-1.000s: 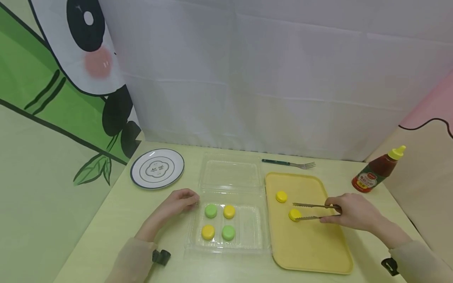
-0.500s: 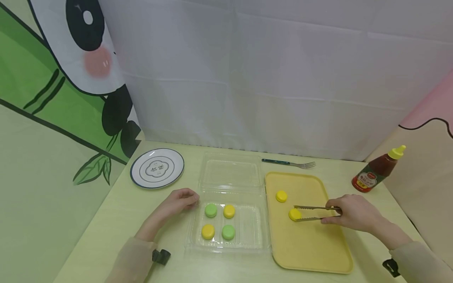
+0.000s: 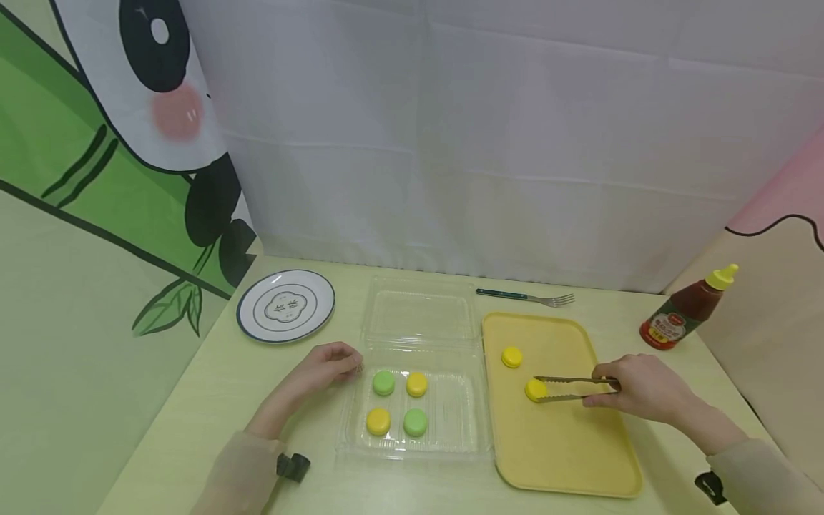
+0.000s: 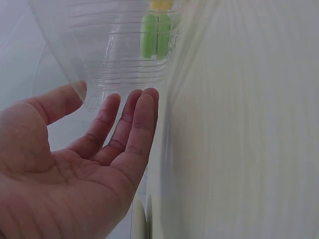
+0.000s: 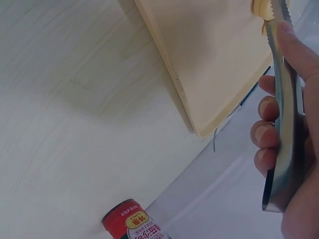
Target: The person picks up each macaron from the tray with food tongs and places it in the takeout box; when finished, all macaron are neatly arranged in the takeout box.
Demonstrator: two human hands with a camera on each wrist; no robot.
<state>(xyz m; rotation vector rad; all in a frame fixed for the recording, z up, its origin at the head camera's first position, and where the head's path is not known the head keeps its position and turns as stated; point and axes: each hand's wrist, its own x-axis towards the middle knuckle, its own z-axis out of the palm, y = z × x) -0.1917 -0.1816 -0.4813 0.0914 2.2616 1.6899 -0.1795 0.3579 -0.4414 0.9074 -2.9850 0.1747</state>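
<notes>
My right hand (image 3: pixel 644 386) grips metal tongs (image 3: pixel 569 379). Their serrated tips stand on either side of a yellow macaron (image 3: pixel 534 390) on the yellow tray (image 3: pixel 566 458); the right wrist view shows this macaron (image 5: pixel 260 9) only partly. A second yellow macaron (image 3: pixel 511 357) lies farther back on the tray. At the left edge of the opened clear plastic container (image 3: pixel 453 418) is my left hand (image 3: pixel 331 365), fingers loosely extended and thumb at the rim in the left wrist view. Two green macarons (image 3: pixel 383 383) and two yellow macarons (image 3: pixel 416 385) sit inside.
A white plate (image 3: pixel 286 336) with blue rings stands at the back left. Behind the tray lies a fork (image 3: pixel 508 295) with a dark green handle. A red sauce bottle (image 3: pixel 682 312) with a yellow cap stands at the right. The container's lid (image 3: pixel 421 307) lies folded back.
The tongs' arms have come closer together around the nearer yellow macaron, with my right hand shifting only slightly. My left hand stays where it was.
</notes>
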